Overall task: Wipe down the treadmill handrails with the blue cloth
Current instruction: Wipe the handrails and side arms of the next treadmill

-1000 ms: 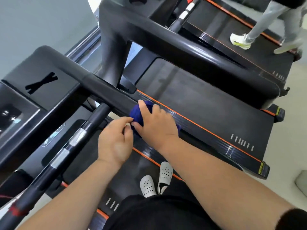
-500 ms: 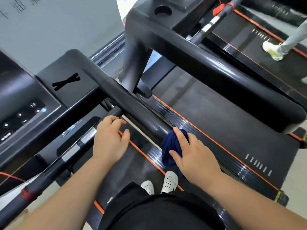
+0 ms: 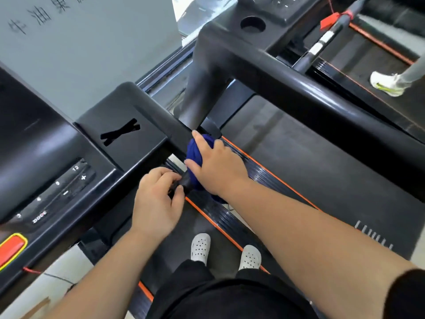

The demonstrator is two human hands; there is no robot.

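Note:
The blue cloth (image 3: 195, 155) is bunched round the black handrail (image 3: 171, 128) of my treadmill, just below where the rail leaves the console. My right hand (image 3: 217, 168) grips the cloth from the right, thumb and fingers curled over it and the rail. My left hand (image 3: 157, 200) sits directly below the cloth. Its fingers and thumb curl round the dark bar there. The rail under the cloth and both hands is hidden.
The console (image 3: 66, 187) with buttons and a red stop button (image 3: 10, 249) lies to the left. A neighbouring treadmill's thick handrail (image 3: 322, 97) crosses to the right. My white shoes (image 3: 201, 246) stand on the belt. Another person's shoe (image 3: 386, 85) shows at far right.
My right hand slid the cloth up the handrail toward the console. My left hand left the thin front bar and now grips the bar beside the cloth.

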